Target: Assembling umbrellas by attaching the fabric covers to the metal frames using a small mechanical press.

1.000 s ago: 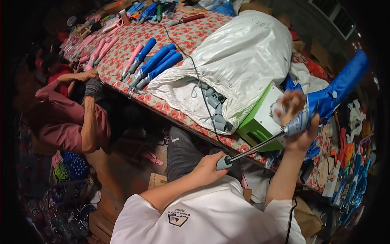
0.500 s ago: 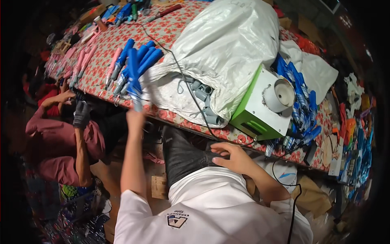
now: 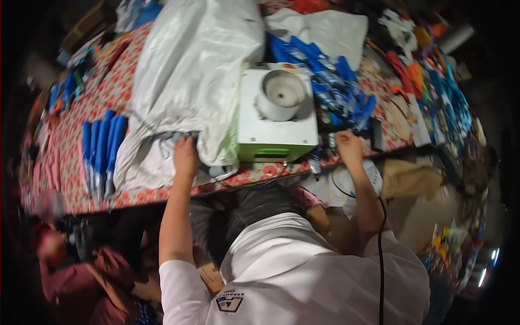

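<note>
My left hand reaches into the mouth of a big white woven sack. Its fingertips are at grey tube-shaped pieces and are partly hidden there. On the other side of a white and green box-shaped machine with a round metal cup on top, my right hand has its fingers curled. It is at the near end of a heap of blue, silvery-wrapped tube-shaped things. Whatever it may hold is too blurred to make out.
Several blue tube-shaped pieces lie side by side left of the sack on the flowered tablecloth. A black cord hangs over my right arm. At the lower left sits another person. Brown paper lies below the table's right side.
My left hand has let go of the blue pieces, which now lie on the table, and moved to the sack's mouth. My right hand has risen from my lap to the blue heap. The view has turned right.
</note>
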Demonstrator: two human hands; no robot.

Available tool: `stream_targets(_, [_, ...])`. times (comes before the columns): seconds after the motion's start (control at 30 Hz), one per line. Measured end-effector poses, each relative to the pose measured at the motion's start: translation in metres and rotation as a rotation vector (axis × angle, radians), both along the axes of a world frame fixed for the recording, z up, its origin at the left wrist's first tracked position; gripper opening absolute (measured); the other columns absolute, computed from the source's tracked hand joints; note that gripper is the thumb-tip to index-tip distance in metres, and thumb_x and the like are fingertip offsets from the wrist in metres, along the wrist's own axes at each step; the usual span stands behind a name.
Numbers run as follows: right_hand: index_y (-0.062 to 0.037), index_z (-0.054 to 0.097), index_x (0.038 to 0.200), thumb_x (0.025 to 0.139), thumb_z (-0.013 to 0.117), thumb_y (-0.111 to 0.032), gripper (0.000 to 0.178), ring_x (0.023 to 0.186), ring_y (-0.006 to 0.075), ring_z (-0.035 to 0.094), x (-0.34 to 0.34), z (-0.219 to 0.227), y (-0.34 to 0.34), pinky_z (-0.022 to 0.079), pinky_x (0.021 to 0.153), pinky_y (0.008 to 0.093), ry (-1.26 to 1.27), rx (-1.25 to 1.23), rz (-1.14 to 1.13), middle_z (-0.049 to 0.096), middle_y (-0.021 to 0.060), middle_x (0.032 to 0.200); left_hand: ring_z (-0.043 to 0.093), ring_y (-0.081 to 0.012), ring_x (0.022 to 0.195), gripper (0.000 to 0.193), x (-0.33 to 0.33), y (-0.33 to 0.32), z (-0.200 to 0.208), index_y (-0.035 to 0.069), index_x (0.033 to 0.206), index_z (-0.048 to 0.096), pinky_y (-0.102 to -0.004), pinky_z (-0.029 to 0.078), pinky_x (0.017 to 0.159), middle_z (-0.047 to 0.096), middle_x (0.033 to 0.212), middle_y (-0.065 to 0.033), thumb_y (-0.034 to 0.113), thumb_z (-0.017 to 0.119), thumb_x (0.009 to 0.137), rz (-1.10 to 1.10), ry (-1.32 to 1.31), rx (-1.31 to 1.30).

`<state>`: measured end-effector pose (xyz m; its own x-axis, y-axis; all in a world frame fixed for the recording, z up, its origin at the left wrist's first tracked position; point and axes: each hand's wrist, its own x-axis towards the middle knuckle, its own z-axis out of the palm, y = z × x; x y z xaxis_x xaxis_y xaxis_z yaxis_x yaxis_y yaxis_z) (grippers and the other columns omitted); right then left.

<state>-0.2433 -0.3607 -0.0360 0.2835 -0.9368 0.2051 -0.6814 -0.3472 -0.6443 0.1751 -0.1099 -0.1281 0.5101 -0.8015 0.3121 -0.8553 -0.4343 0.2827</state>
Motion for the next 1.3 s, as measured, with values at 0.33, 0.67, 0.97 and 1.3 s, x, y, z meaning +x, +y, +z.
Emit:
stream_targets(0.33, [-0.002, 0.068, 0.094, 0.079, 0.062, -0.023, 0.026, 0.072, 0.0379, 0.064, 0.054, -0.044, -0.068, 0.051, 0.064, 0.0417, 0.428, -0.215, -0.019, 0.068, 0.017, 0.086, 0.053, -0.0372, 0.088, 0.03, 0.009, 0.002, 0.022, 0.002, 0.1, 0.056, -0.042, 0.047, 0.076, 0.056, 0.095, -0.0185, 0.0, 0.056, 0.07, -0.151, -0.069, -0.012])
stream_targets(0.67, [0.0041, 0.067, 0.093, 0.078, 0.065, -0.021, 0.03, 0.069, 0.0309, 0.061, 0.062, 0.024, -0.101, 0.051, 0.066, 0.0374, 0.434, 0.585, 0.151, 0.068, 0.0156, 0.085, 0.055, -0.0349, 0.091, 0.037, 0.015, 0.023, 0.041, 0.002, 0.108, 0.055, -0.0384, 0.046, 0.08, 0.058, 0.104, -0.0174, -0.001, 0.058, 0.071, 0.013, -0.15, -0.034])
stream_targets(0.97, [0.0005, 0.066, 0.091, 0.078, 0.069, -0.013, 0.019, 0.076, 0.0136, 0.056, 0.047, 0.014, -0.068, 0.044, 0.074, 0.0228, -0.498, 0.084, -0.066, 0.066, 0.0059, 0.088, 0.054, -0.0218, 0.086, 0.03, -0.048, 0.03, 0.101, 0.002, 0.105, 0.055, -0.0316, 0.043, 0.08, 0.058, 0.101, -0.011, -0.002, 0.052, 0.076, 0.192, 0.436, -0.904])
stream_targets(1.3, [-0.0037, 0.057, 0.084, 0.074, 0.055, -0.006, 0.01, 0.076, 0.0117, 0.049, 0.074, 0.128, 0.117, 0.038, 0.072, 0.0209, -0.882, 0.53, 0.508, 0.057, 0.0054, 0.084, 0.063, -0.0198, 0.076, 0.029, -0.211, 0.017, 0.187, 0.005, 0.083, 0.054, -0.031, 0.049, 0.07, 0.068, 0.091, -0.0114, 0.001, 0.079, 0.068, -0.336, 0.983, -0.652])
